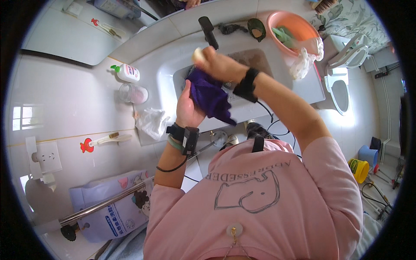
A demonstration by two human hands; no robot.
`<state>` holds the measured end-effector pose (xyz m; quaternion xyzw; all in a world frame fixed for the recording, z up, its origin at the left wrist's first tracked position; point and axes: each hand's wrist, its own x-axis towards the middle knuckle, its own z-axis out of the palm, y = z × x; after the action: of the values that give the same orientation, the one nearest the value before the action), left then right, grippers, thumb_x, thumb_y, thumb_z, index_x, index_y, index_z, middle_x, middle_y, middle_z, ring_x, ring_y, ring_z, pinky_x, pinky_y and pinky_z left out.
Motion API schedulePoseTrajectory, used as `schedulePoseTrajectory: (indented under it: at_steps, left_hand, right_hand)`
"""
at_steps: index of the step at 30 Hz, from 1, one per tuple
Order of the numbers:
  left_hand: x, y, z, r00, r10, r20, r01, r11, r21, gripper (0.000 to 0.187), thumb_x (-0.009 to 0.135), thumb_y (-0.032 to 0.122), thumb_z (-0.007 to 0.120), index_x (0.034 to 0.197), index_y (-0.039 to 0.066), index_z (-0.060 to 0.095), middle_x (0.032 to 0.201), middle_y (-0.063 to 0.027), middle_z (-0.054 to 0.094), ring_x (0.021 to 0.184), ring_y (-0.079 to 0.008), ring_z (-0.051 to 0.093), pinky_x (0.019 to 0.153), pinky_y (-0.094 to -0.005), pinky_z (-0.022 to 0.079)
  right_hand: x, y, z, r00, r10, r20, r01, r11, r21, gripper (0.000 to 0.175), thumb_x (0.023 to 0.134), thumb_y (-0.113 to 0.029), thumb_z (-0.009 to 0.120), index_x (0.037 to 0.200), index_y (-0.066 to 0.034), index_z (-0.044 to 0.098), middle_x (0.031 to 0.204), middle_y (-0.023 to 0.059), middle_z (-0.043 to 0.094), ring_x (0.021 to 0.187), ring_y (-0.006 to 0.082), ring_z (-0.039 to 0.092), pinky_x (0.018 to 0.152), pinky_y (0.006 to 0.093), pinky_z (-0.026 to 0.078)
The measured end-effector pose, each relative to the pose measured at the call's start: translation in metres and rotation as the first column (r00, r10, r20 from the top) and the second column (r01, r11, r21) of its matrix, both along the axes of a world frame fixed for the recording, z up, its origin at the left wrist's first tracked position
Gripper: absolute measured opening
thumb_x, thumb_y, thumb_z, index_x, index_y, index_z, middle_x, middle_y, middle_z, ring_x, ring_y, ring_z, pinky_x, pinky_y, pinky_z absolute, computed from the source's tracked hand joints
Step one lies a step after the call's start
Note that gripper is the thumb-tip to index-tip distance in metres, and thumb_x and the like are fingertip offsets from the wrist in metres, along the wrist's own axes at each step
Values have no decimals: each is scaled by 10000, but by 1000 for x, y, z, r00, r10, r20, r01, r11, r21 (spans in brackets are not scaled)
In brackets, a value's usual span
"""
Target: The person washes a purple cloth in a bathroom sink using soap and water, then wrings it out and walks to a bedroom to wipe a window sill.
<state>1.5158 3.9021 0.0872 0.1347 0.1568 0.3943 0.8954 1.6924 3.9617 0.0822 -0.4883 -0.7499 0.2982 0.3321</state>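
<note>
My left hand [188,109] holds up a dark purple cloth [211,92], thumb along its edge; the cloth hides the fingers. Just above the cloth, my right hand [221,65] grips a pale yellow bar [197,57], which looks like soap and is slightly blurred. Both hands are over a white washbasin [162,83]. Water with some foam [232,94] shows in the basin beneath them. A black faucet [208,32] stands behind the right hand.
Left of the basin are a white pump bottle [129,72], a glass jar [133,93] and a crumpled plastic bag [152,123]. An orange plastic tub [273,29] holding green cloth stands at the right. Behind the basin lies an avocado-shaped item [256,30]. A toilet [338,91] is farther right.
</note>
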Motion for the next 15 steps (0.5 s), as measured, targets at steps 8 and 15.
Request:
schedulePoseTrajectory:
  at_steps: [8, 15]
  left_hand:
    - [0, 14, 1, 845, 143, -515, -35, 977, 212, 571, 1016, 511, 342, 1329, 52, 472, 1284, -86, 581, 1159, -240, 581, 993, -408, 470]
    - [2, 18, -27, 993, -119, -3, 118, 990, -77, 729, 897, 694, 428, 1428, 197, 381, 1475, -88, 402, 1351, -335, 396, 1091, -608, 300]
  right_hand:
    - [10, -8, 5, 931, -146, -335, 42, 954, -298, 518, 832, -313, 723, 1145, 24, 484, 937, 99, 583, 824, 164, 566, 692, 304, 486]
    - [-14, -39, 31, 963, 13, -270, -48, 991, -121, 591, 788, -281, 774, 1190, 15, 459, 1021, 191, 601, 978, 312, 622, 835, 381, 500]
